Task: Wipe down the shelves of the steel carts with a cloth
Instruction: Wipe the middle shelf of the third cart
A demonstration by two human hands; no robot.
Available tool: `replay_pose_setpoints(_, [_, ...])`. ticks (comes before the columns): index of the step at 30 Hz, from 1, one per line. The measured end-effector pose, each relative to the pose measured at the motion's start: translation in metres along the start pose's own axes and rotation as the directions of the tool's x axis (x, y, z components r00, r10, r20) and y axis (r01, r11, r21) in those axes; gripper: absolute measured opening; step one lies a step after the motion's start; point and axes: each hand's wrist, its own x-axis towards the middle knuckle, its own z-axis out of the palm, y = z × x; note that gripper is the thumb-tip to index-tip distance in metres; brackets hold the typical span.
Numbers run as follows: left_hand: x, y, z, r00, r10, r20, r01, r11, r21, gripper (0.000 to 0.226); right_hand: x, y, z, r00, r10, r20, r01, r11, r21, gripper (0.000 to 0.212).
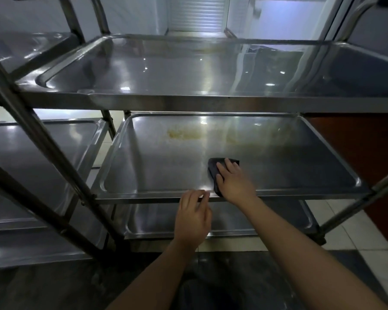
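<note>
Cloth (213, 173): dark, folded small, lying flat on the middle shelf (157, 166) near its front lip, a little right of the shelf's centre; its long axis seems to run front to back.
Right hand (233, 182): fingers straight and spread, palm pressing the cloth down onto the steel; it pins the cloth rather than pinching it.
Left hand (194, 217): just left of the cloth, at the shelf's front lip; fingers loosely bent with the tips resting on the rim, holding nothing, most likely steadying the cart.
Stain (184, 134): yellowish smear toward the back of the middle shelf, beyond the cloth and slightly to its left, well apart from it.
Key relation: the stain lies straight ahead of the cloth and a touch leftward, so the next stroke probably needs a push away from the body; the right hand, already on the cloth, is the nearer one for it.
Progress: judging by the smear, this shelf is not yet done.
Top shelf (166, 70): directly above the cloth, glossy with reflections, a faint brownish mark near its far edge.
Bottom shelf (229, 222): below the cloth, partly hidden by both forearms.
Second cart (38, 148): left of the cloth, its shelves close beside the first cart.
Risk: the top shelf's front edge hangs over the reach toward the stain.
</note>
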Motion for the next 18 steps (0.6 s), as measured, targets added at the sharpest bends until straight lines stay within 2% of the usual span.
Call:
replay_pose_setpoints(6, [-0.002,-0.011,0.011,0.999,0.029,0.015,-0.030,0.999,0.035,0.043,0.072,-0.001,-0.003,0.997,0.058,0.058,-0.059,0.998,0.004,0.057])
replay_pose_setpoints(11, [0.000,-0.018,0.020,0.989,0.084,-0.124,-0.084,0.996,0.006,0.041,0.126,-0.002,-0.009,0.990,0.117,0.075,-0.118,0.993,0.008,0.056])
replay_pose_setpoints(15, [0.006,-0.026,0.021,0.985,0.107,-0.132,-0.104,0.994,0.034,0.041,0.140,0.008,-0.011,0.993,0.087,0.079,-0.088,0.996,0.012,0.055])
replay_pose_setpoints(18, [0.006,-0.028,0.024,0.984,0.116,-0.135,-0.112,0.993,0.035,0.039,0.140,0.035,-0.015,0.990,0.132,0.048,-0.133,0.991,0.011,0.055])
